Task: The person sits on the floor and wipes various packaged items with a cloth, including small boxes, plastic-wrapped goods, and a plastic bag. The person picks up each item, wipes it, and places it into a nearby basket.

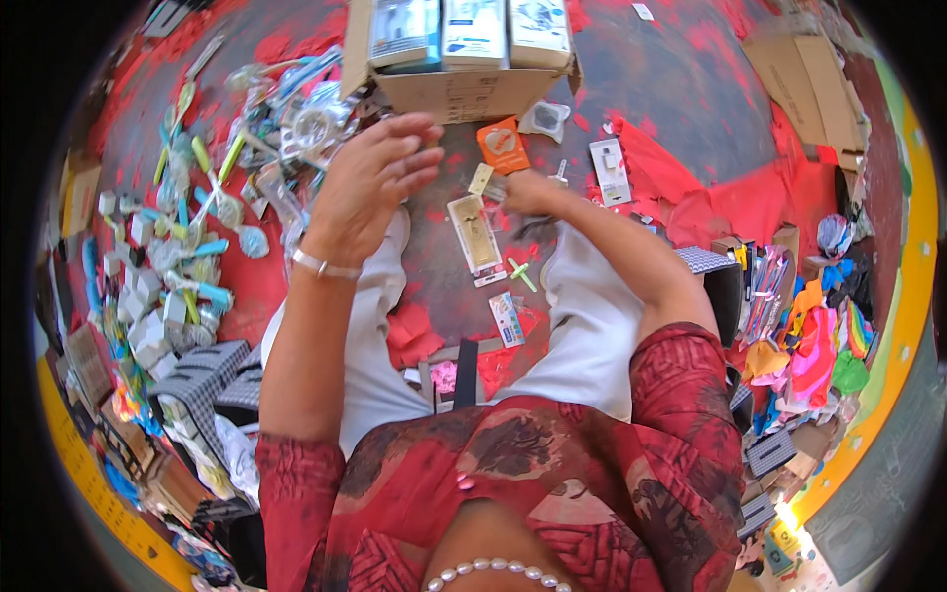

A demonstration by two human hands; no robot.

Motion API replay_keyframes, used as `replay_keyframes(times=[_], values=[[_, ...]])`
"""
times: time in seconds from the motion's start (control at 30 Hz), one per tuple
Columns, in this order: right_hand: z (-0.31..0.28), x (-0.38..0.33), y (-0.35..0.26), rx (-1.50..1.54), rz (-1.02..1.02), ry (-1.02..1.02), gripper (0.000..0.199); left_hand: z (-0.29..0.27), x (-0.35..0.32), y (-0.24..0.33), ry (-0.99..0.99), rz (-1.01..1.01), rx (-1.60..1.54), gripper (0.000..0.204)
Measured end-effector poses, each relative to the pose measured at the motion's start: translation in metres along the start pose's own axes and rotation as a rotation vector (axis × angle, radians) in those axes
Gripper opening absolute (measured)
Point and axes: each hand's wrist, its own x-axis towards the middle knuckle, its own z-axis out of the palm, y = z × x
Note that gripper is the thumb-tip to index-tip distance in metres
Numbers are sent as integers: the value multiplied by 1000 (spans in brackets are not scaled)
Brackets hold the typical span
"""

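Note:
My left hand [377,183] is raised over the floor beyond my left knee, its fingers stretched and slightly apart with nothing in them. Lower down, my right hand [530,193] reaches in from the right, fingers drawn together at a small item too blurred to name. Beside those fingertips is a small beige card [480,180]. An orange packet [503,146] lies just beyond, near a clear-wrapped round item [546,120]. Between my legs are a long pack with a gold-coloured insert [475,235], a green cross-shaped piece [522,274] and a blue-and-white packet [507,319].
An open cardboard box [464,96] of blue-and-white cartons stands ahead. At left are heaped clear-wrapped utensils [225,207]. A white blister pack [611,171] and red sheeting [730,197] lie right, with a colourful pile of packaged goods [814,331] and a cardboard piece [804,89].

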Motion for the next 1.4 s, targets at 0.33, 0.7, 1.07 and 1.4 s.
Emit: replay_keyframes(times=[0.33, 0.7, 1.07, 1.4], values=[[60, 30, 99, 276, 448, 410, 15, 34, 8, -18, 124, -221, 184, 31], [11, -68, 231, -7, 1029, 722, 69, 35, 33, -38, 198, -252, 278, 30], [8, -56, 258, -52, 1012, 722, 46, 34, 41, -48, 238, -300, 322, 27], [-13, -83, 242, 1281, 260, 960, 14, 35, 37, -49, 185, -322, 336, 28]])
